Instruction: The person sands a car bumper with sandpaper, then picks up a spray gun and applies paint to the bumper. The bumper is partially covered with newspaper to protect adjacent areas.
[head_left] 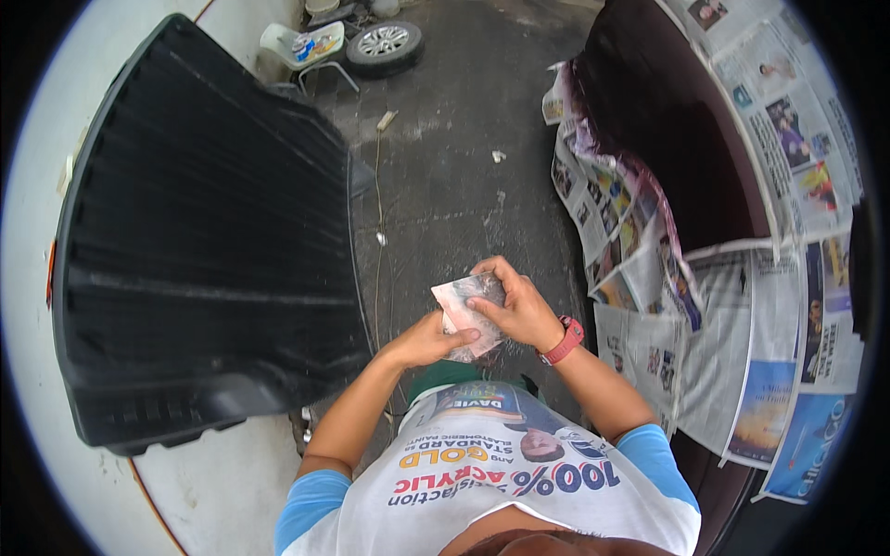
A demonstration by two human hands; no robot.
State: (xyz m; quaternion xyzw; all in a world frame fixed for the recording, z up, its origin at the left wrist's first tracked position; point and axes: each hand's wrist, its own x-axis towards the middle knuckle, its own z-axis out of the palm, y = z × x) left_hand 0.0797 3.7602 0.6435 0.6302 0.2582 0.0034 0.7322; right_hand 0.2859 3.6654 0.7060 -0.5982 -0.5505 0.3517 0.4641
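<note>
A worn, smudged pink and grey sheet, which looks like folded sandpaper, is held between both hands in front of my body. My left hand grips its lower left part, thumb lying across the top. My right hand has hold of its right side, with the thumb pressed on the face and the fingers wrapped behind the edge. A red watch is on my right wrist. The undersides of the sheet and most left fingertips are hidden.
A large ribbed black plastic liner leans at the left against a white wall. To the right, newspaper masks a dark maroon vehicle panel. A cord runs along the dark floor. Farther off are a wheel and a white chair.
</note>
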